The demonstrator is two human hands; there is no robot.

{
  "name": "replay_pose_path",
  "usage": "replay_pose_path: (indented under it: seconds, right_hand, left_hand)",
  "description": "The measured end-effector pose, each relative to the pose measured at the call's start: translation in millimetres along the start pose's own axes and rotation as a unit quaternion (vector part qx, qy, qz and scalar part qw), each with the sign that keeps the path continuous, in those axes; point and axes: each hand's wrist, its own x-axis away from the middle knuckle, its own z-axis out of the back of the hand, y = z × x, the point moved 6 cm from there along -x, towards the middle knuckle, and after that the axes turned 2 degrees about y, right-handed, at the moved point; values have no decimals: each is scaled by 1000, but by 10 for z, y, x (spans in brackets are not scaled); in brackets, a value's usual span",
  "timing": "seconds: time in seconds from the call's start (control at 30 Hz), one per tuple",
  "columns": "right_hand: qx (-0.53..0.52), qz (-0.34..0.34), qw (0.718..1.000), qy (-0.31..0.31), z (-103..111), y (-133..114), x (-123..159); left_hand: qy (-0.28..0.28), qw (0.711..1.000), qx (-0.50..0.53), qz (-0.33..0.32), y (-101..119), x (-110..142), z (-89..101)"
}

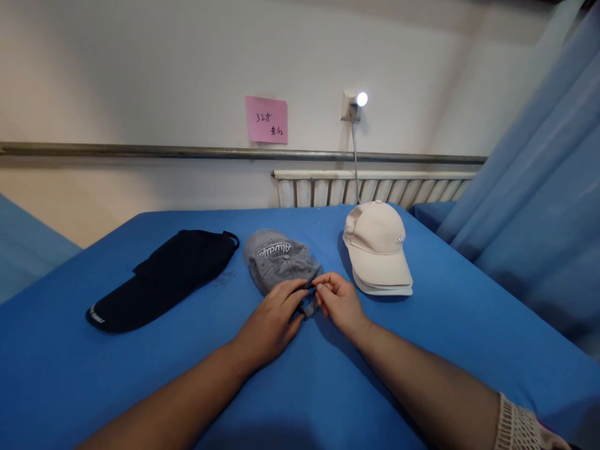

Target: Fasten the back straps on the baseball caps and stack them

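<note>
A grey baseball cap (285, 262) with white "Always" lettering lies in the middle of the blue-covered surface, its back strap toward me. My left hand (272, 319) is closed on the strap end of this cap, thumb and fingers bent around its edge. From the right, my right hand (340, 303) pinches the strap between thumb and forefinger. The two hands' fingertips almost meet there. Part of the strap (310, 307) shows below the fingers; its fastening is too small and covered to make out.
A black cap (173, 275) lies flattened on the left. Stacked beige caps (377, 244) sit at the right on the blue sheet (290, 387). Behind are a metal rail (187, 152), a radiator (328, 190) and a wall socket with a cable (350, 106). A blue curtain (539, 187) hangs at right.
</note>
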Motion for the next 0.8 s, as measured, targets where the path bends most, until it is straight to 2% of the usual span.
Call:
replay_pose_path:
  seconds: [0.2,0.3,0.4,0.5,0.63,0.8]
  right_hand:
    - [-29,23,996,81,198,-54,-105]
    - [-16,20,994,105,300,-7,-185]
    - [80,25,991,106,351,67,-246]
    - [200,44,975,83,324,108,-251]
    - [343,107,933,1,154,51,-178]
    - [413,108,904,-25,96,21,-126]
  left_hand:
    - [-59,998,-26,4,-76,-25,-82]
    - [-41,999,-30,2,-26,-13,-67]
    - [-23,999,-22,-4,-11,16,-31]
    - [7,1000,-9,0,-62,40,31]
    - [76,996,37,21,-134,38,160]
    - [166,982,73,56,-178,56,343]
